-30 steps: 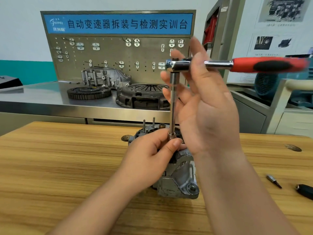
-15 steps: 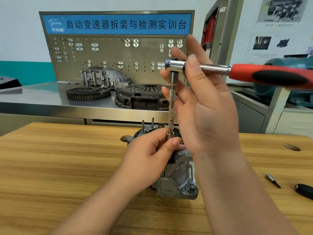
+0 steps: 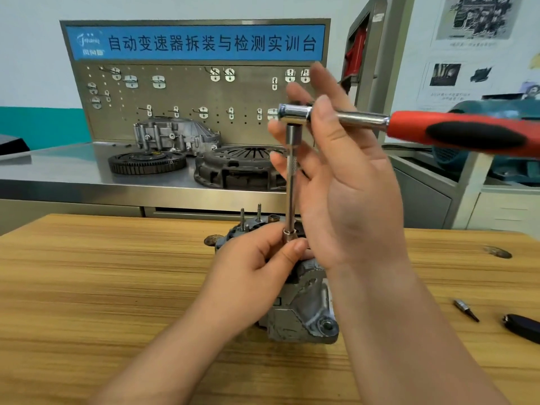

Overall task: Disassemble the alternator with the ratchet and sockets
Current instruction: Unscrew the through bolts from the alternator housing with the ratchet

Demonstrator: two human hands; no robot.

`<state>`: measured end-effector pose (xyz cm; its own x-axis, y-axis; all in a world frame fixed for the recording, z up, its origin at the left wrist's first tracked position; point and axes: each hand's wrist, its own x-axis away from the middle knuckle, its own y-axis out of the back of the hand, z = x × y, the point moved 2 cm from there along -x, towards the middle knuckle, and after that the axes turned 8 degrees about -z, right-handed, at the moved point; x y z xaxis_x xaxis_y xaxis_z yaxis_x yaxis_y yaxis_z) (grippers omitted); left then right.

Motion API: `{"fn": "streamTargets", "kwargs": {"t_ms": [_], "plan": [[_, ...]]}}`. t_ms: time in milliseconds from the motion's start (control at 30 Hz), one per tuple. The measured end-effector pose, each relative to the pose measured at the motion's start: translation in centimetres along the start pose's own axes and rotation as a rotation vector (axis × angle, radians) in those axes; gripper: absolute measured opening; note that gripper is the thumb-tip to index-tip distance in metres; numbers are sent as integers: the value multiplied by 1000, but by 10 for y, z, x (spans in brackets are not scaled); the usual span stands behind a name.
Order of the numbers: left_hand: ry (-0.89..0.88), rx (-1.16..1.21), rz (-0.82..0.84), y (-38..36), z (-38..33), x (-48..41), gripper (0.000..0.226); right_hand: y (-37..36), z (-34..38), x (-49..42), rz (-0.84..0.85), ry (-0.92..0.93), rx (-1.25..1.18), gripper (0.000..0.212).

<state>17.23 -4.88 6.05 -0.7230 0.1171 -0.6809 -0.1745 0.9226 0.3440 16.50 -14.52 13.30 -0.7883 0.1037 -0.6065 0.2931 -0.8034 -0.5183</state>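
Note:
A grey alternator [image 3: 304, 314] stands on the wooden table [image 3: 102, 287], with two studs sticking up at its far end. A ratchet [image 3: 295, 112] with a red and black handle [image 3: 467, 133] carries a long extension bar [image 3: 291, 182] pointing straight down onto the alternator's top. My left hand [image 3: 257, 273] rests on the alternator and pinches the socket [image 3: 289, 233] at the bar's lower end. My right hand [image 3: 342, 176] is loosely wrapped around the ratchet's chrome neck, thumb in front, fingers spread behind.
A small bit [image 3: 466, 309] and a black object [image 3: 523, 327] lie on the table at the right. Behind stands a steel bench [image 3: 58, 171] with a flywheel [image 3: 147, 162], a clutch cover [image 3: 242, 168], a gearbox housing [image 3: 175, 135] and a pegboard [image 3: 190, 92].
The ratchet handle has swung down and towards me on the right. Both hands have kept their grip and the extension bar stays upright on the alternator.

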Motion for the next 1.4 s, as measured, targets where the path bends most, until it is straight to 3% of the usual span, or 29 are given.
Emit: {"fn": "streamTargets", "kwargs": {"t_ms": [67,167,267,400,500,733,900,1033,1233,1400], "plan": [[-10,-5,21,0,-3,0,32,1,1,-1,11,-2,-40,23],[-4,75,37,1,-3,0,19,2,-2,-1,9,-65,-63,25],[-36,104,42,2,-4,0,29,4,-4,-1,-24,-108,-35,35],[-19,57,31,1,-2,-1,24,2,-2,0,-30,-12,8,20],[-33,22,22,1,-3,-1,26,2,0,-1,-12,40,10,23],[-12,69,39,3,-1,-1,23,2,-5,0,-7,-111,-61,34],[33,44,12,0,0,-1,17,0,-2,0,-3,-25,-7,20],[-17,31,25,1,0,1,18,1,0,-2,56,-39,-89,22],[-38,53,70,4,1,0,20,5,-3,-3,31,-135,-91,38],[-14,-17,16,-1,0,0,25,2,3,-2,32,9,-23,23]]}}
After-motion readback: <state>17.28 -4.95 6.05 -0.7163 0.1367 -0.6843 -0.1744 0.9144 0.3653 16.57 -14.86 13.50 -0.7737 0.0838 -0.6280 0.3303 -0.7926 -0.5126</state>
